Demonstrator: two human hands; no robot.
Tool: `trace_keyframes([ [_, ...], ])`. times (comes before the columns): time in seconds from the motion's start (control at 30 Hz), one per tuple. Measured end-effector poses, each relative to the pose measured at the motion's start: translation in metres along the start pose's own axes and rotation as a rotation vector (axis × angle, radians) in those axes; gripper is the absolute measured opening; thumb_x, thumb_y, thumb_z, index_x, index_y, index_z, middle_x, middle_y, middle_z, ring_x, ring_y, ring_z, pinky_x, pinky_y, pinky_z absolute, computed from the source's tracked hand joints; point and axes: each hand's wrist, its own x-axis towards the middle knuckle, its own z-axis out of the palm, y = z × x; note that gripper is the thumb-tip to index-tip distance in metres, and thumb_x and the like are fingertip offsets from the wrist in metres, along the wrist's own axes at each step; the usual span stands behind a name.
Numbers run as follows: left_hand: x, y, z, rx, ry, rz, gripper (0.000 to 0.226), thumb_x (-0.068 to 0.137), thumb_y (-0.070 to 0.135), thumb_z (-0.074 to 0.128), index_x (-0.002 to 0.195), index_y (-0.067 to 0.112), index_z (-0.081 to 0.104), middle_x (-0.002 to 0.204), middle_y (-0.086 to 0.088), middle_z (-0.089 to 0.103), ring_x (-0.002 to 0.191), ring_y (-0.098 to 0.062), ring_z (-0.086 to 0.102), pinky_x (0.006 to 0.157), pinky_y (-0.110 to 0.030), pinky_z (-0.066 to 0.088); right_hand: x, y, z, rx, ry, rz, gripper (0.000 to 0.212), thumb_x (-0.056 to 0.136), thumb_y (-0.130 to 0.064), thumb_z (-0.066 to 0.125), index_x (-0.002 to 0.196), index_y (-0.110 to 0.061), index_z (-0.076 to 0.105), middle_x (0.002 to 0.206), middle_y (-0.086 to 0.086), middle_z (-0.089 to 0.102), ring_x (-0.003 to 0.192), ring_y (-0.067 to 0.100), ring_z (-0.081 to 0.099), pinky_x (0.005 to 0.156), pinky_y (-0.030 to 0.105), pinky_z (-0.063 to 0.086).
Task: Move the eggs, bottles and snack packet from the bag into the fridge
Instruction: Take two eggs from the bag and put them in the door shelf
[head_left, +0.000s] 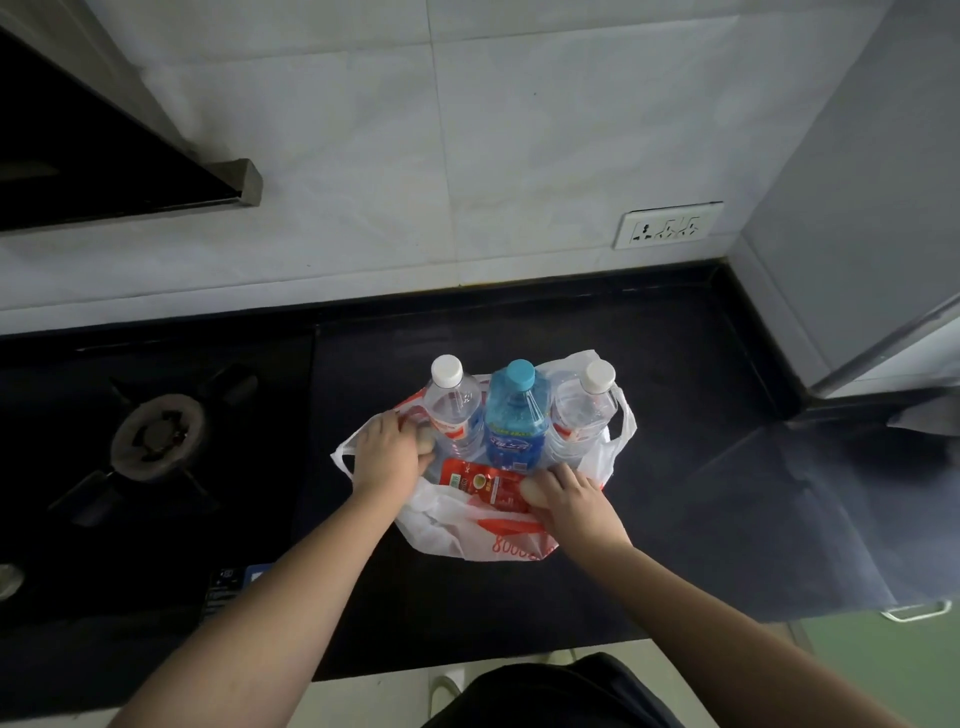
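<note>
A white and red plastic bag (457, 530) sits on the dark counter. Three bottles stand upright in it: a clear one with a white cap (451, 410) at left, a blue one (516, 421) in the middle, another clear one (584, 410) at right. A red snack packet (478, 483) lies in front of them. My left hand (387, 452) is inside the bag's left side, closed on a pale egg (427, 440). Over the bag's right front, my right hand (571, 501) grips a second egg (535, 491).
A gas hob (156, 431) with a burner lies to the left on the black counter (675, 389). A range hood (104, 156) hangs at upper left. A wall socket (667, 226) is behind. The grey fridge (872, 208) stands at right.
</note>
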Motion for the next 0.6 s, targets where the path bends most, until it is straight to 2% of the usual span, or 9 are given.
trace_keyframes([
  [0.13, -0.028, -0.006, -0.009, -0.144, 0.096, 0.032, 0.051, 0.071, 0.041, 0.082, 0.111, 0.014, 0.066, 0.11, -0.01, 0.061, 0.107, -0.03, 0.058, 0.093, -0.043, 0.049, -0.011, 0.008, -0.007, 0.058, 0.135, -0.083, 0.045, 0.084, -0.033, 0.071, 0.123, -0.015, 0.059, 0.117, 0.004, 0.062, 0.101, 0.027, 0.062, 0.088, 0.041, 0.054],
  [0.27, -0.054, -0.002, -0.022, -0.252, 0.149, 0.068, 0.05, 0.067, 0.037, 0.086, 0.107, 0.012, 0.068, 0.109, -0.007, 0.06, 0.106, -0.028, 0.059, 0.089, -0.044, 0.051, -0.024, 0.008, -0.016, 0.086, 0.237, -0.14, 0.046, 0.079, -0.03, 0.075, 0.119, -0.014, 0.058, 0.11, 0.005, 0.064, 0.094, 0.028, 0.065, 0.082, 0.042, 0.056],
  [0.4, -0.075, 0.012, -0.041, -0.39, 0.169, 0.119, 0.049, 0.072, 0.034, 0.083, 0.112, 0.011, 0.064, 0.113, -0.003, 0.063, 0.107, -0.021, 0.061, 0.09, -0.035, 0.049, -0.035, 0.001, -0.023, 0.123, 0.258, -0.119, 0.047, 0.081, -0.026, 0.076, 0.122, -0.015, 0.057, 0.114, 0.004, 0.062, 0.092, 0.027, 0.066, 0.075, 0.041, 0.058],
  [0.5, -0.092, 0.024, -0.059, -0.593, 0.073, 0.049, 0.047, 0.081, 0.036, 0.075, 0.12, 0.017, 0.058, 0.113, 0.008, 0.063, 0.104, -0.009, 0.058, 0.084, -0.023, 0.048, -0.044, -0.011, -0.031, 0.256, 0.198, -0.035, 0.046, 0.088, -0.03, 0.069, 0.13, -0.019, 0.054, 0.123, -0.005, 0.055, 0.1, 0.015, 0.06, 0.082, 0.029, 0.055],
  [0.6, -0.104, 0.032, -0.071, -0.823, -0.026, -0.06, 0.048, 0.082, 0.037, 0.075, 0.123, 0.022, 0.057, 0.111, 0.015, 0.062, 0.101, -0.001, 0.058, 0.083, -0.021, 0.051, -0.052, -0.028, -0.04, 0.472, 0.158, 0.111, 0.041, 0.089, -0.033, 0.067, 0.126, -0.025, 0.054, 0.116, -0.018, 0.053, 0.097, 0.004, 0.057, 0.079, 0.012, 0.046],
])
